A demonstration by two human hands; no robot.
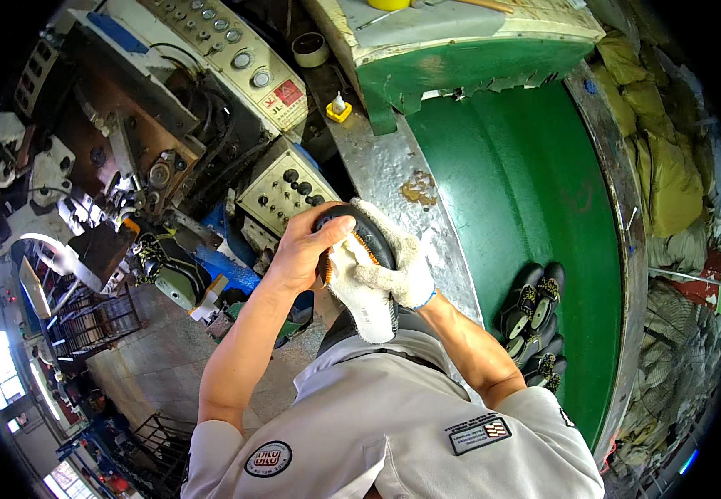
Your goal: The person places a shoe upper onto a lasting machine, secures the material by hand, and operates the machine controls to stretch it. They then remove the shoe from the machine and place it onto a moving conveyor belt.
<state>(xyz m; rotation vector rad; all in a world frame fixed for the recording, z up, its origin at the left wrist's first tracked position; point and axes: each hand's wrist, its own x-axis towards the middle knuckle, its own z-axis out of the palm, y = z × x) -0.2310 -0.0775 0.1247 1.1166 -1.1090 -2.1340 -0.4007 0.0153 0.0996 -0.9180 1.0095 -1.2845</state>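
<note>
In front of my waist I hold a black shoe upper (367, 309) with its underside turned up. A white sole lining and orange stitching show along its edge. My bare left hand (300, 254) is closed round the toe end on the left, thumb pressed on top. My right hand (402, 264), in a whitish knit glove, wraps the other side, its thumb lying across the white underside. To the left, a black shoe (173, 279) with yellow-flecked laces sits at the machine (98, 229); how it is held there is unclear.
A green conveyor belt (493, 183) runs along the right, with several finished-looking black shoes (535, 303) on it. Beside its metal edge stands a small yellow-based white bottle (339, 108). A knobbed control box (285, 190) and a gauge panel (240, 60) are ahead left. Olive sacks (660, 158) lie far right.
</note>
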